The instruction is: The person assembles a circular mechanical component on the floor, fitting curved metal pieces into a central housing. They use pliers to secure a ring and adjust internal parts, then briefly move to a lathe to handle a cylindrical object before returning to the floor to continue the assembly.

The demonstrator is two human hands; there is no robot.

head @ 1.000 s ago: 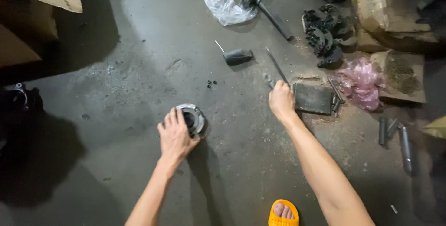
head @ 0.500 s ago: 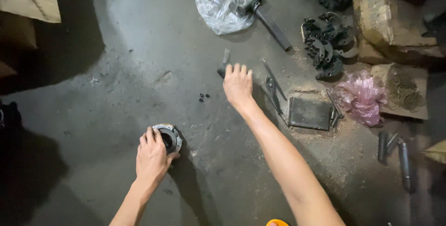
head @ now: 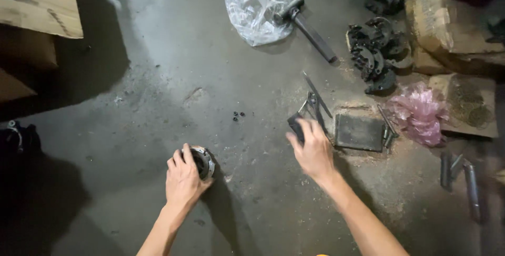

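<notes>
Left hand (head: 183, 178): fingers curled over the top and near side of a round metal part (head: 202, 162), dark in the middle with a bright rim; grasping it where it sits on the concrete floor (head: 158, 77). Palm lies against the part's left edge.

Right hand (head: 313, 148): fingers bent around a small dark tool handle (head: 295, 128), thumb on the near side, gripping it just above the floor. How much of the tool runs under the palm cannot be told.

Just beyond the right fingers: thin metal pliers (head: 314, 103) lying crossed on the floor, and to their right a flat dark rectangular block (head: 359, 132) in a scatter of sawdust. Two tiny dark bits (head: 238, 114) lie between the hands, farther out.

Farther off: a hammer (head: 305, 22) with its head resting on a crumpled clear plastic bag (head: 255, 6); a heap of black metal parts (head: 376, 56); a pink plastic bag (head: 419, 113); metal rods (head: 463, 174) at far right; cardboard (head: 37, 1) top left
</notes>
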